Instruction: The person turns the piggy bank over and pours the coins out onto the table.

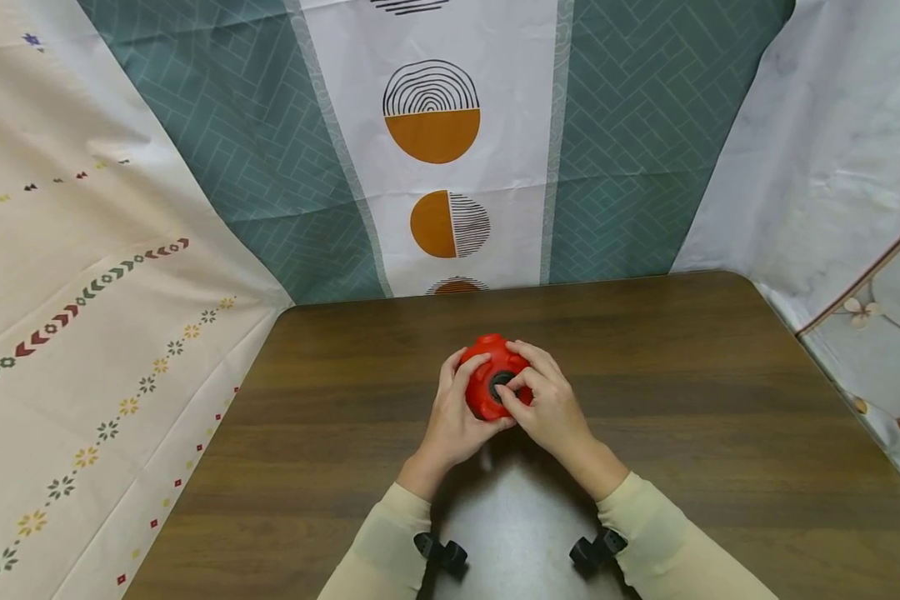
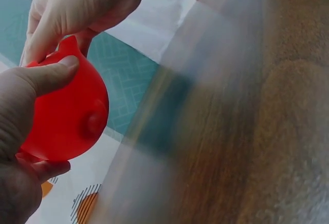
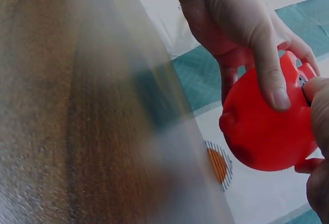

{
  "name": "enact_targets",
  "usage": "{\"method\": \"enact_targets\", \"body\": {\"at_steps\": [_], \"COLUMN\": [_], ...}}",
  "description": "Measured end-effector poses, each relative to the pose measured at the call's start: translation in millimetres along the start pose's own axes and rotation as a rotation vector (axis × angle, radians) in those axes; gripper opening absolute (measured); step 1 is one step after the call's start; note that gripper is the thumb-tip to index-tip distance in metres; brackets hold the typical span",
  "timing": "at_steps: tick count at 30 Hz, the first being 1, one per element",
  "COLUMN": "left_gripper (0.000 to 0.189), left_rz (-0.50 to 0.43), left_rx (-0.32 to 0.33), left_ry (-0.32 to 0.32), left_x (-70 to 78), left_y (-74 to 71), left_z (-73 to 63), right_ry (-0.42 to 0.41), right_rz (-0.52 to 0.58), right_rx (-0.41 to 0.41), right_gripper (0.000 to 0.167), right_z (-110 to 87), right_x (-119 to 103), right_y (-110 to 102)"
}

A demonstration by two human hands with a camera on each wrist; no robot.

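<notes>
A round, glossy red piggy bank (image 1: 493, 358) with stubby bumps is held over the table, its underside with a black round stopper (image 1: 499, 380) turned toward me. My left hand (image 1: 456, 418) grips the bank from the left, thumb and fingers spread round its body. From the other side, my right hand (image 1: 553, 407) has its thumb and forefinger pinched at the stopper, partly covering it. The left wrist view shows the left thumb (image 2: 56, 75) lying across the smooth red side. In the right wrist view the stopper (image 3: 302, 80) shows as a small dark patch by the fingertips.
A brown wood-grain table (image 1: 330, 467) lies below both hands, with a bright glare patch (image 1: 528, 517) near the front. Patterned cloths hang round it: a green and white one (image 1: 615, 142) behind, a cream one (image 1: 120, 333) on the left, a pale one (image 1: 832, 150) on the right.
</notes>
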State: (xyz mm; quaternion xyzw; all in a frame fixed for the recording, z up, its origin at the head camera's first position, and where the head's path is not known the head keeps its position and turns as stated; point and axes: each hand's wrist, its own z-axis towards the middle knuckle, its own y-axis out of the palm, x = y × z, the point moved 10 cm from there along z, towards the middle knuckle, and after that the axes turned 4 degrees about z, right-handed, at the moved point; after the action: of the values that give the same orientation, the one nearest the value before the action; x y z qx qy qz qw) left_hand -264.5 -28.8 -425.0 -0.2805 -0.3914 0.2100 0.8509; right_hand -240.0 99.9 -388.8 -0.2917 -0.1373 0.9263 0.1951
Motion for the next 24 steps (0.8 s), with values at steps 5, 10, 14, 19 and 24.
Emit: {"method": "enact_targets", "body": {"at_steps": [5, 10, 14, 19, 24], "left_gripper": [0.085, 0.085, 0.086, 0.087, 0.089], "left_rz": [0.001, 0.002, 0.005, -0.008, -0.029], "left_rx": [0.029, 0.043, 0.023, -0.042, -0.098], "left_ry": [0.005, 0.004, -0.002, -0.025, -0.053], "left_x": [0.6, 2.4, 1.7, -1.3, -4.5], "left_y": [-1.1, -2.2, -2.1, -0.7, 1.4], "left_z": [-0.7, 0.1, 1.0, 3.0, 4.2], "right_ry": [0.014, 0.041, 0.051, 0.061, 0.028], "right_rz": [0.001, -0.006, 0.001, 0.066, 0.13], "right_rx": [0.016, 0.048, 0.065, 0.053, -0.009], "right_gripper": [0.018, 0.018, 0.018, 0.009, 0.011], "right_z": [0.1, -0.7, -1.8, -2.6, -0.3], "right_x": [0.8, 3.2, 5.7, 10.8, 9.1], "right_y": [1.3, 0.1, -0.3, -0.7, -0.9]}}
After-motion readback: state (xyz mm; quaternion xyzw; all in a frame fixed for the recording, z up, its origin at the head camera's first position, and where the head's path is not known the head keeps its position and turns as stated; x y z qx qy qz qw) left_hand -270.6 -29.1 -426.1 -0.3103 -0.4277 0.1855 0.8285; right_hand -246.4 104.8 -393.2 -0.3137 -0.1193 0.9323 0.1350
